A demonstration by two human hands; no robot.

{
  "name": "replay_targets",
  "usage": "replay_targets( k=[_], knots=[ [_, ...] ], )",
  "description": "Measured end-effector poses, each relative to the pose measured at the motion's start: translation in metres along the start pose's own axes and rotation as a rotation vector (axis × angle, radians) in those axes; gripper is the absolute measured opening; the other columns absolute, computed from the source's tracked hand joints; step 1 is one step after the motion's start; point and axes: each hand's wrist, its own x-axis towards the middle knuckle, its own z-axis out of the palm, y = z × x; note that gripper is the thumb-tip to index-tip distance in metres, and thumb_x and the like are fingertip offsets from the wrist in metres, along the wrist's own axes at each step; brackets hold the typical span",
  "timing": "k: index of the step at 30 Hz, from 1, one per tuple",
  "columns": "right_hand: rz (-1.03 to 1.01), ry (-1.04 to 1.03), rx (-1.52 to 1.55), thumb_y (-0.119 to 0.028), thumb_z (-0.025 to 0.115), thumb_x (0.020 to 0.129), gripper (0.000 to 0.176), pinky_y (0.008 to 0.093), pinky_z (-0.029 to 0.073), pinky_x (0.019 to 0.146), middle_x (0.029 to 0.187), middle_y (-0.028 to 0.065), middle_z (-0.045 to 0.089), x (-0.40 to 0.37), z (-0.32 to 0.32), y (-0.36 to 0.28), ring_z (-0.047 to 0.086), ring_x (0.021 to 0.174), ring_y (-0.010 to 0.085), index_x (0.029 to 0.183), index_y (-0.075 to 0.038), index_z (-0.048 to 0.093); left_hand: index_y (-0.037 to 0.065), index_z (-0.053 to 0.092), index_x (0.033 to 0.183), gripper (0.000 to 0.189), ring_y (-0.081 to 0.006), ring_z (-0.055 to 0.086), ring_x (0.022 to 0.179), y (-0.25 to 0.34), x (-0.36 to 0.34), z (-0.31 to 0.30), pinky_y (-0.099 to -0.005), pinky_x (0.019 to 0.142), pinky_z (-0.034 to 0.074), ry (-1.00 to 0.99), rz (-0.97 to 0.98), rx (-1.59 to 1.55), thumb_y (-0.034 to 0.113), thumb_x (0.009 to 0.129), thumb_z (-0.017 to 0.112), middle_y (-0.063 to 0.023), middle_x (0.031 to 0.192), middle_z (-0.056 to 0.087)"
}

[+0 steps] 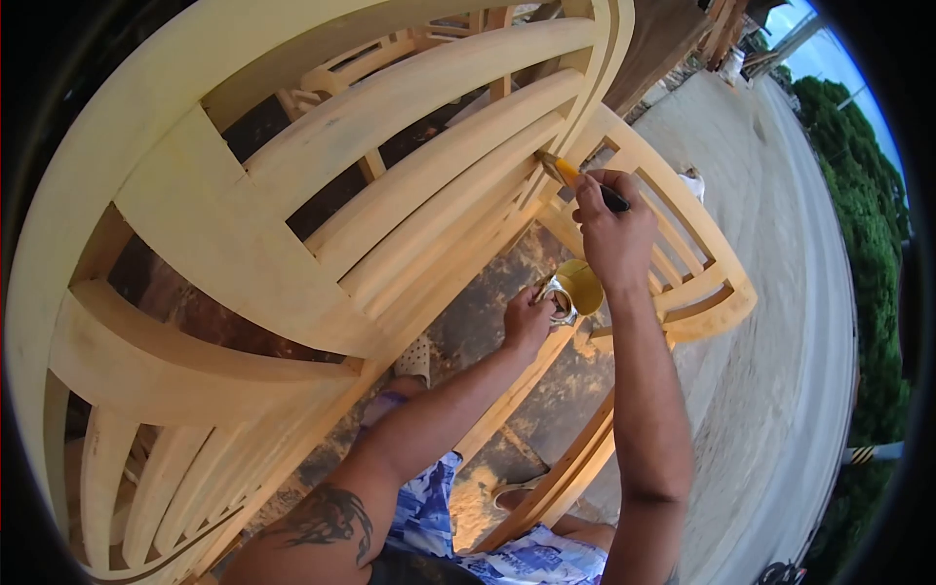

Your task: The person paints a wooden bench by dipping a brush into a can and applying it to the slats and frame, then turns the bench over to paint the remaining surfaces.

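Note:
My right hand (pixel 619 229) is closed round the dark handle of a paintbrush with a yellow ferrule (pixel 565 172). The brush tip touches the pale wooden slats near their right end, by the frame of the bench (pixel 429 141). Lower down, my left hand (pixel 529 320) grips a small open can (pixel 563 300) by its rim, and the can is tilted. A yellowish inner surface (pixel 582 287) shows beside the can's mouth. Pale wood surrounds both hands.
A slatted wooden armrest side (pixel 697 263) stands at the right. Wooden rails (pixel 570 463) cross in front of my legs. More wooden furniture (pixel 356 68) stands behind the slats. A concrete road (pixel 780 292) runs along the right, with trees beyond.

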Motion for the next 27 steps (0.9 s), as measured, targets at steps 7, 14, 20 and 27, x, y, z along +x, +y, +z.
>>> replay_targets(
  k=[7,14,20,27],
  knots=[
    [0.006,-0.089,0.063,-0.015,0.072,0.089,0.017,0.0310,0.052,0.062,0.071,0.0122,0.068,-0.027,0.008,-0.003,0.066,0.064,0.0181,0.095,0.000,0.067,0.003,0.063,0.108,0.018,-0.0136,0.070,0.086,-0.005,0.004,-0.002,-0.0295,0.066,0.056,-0.005,0.022,0.006,0.014,0.094,0.061,-0.0048,0.097,0.069],
    [-0.160,-0.287,0.199,-0.008,0.073,0.085,0.015,0.0291,0.052,0.064,0.077,0.0112,0.068,-0.102,-0.004,-0.034,0.067,0.067,0.0176,0.097,0.000,0.066,0.003,0.065,0.106,0.018,-0.0138,0.071,0.082,-0.030,0.022,-0.005,-0.0292,0.064,0.057,-0.064,0.111,-0.131,0.017,0.095,0.062,-0.0058,0.095,0.070],
    [0.214,-0.423,0.548,-0.009,0.071,0.086,0.017,0.0264,0.050,0.064,0.079,0.0076,0.068,-0.130,-0.029,-0.044,0.066,0.069,0.0154,0.099,0.002,0.066,0.003,0.065,0.104,0.017,-0.0141,0.071,0.080,-0.024,0.012,-0.007,-0.0290,0.063,0.057,-0.020,0.074,-0.068,0.017,0.095,0.063,-0.0065,0.094,0.070],
    [0.530,-0.401,0.789,-0.015,0.065,0.095,0.020,0.0267,0.052,0.059,0.079,0.0091,0.068,-0.089,0.001,-0.014,0.062,0.062,0.0127,0.104,0.002,0.066,0.002,0.066,0.102,0.017,-0.0143,0.070,0.077,-0.036,0.027,-0.006,-0.0288,0.062,0.058,0.114,0.496,0.438,0.017,0.094,0.064,-0.0074,0.094,0.070]
  ],
)
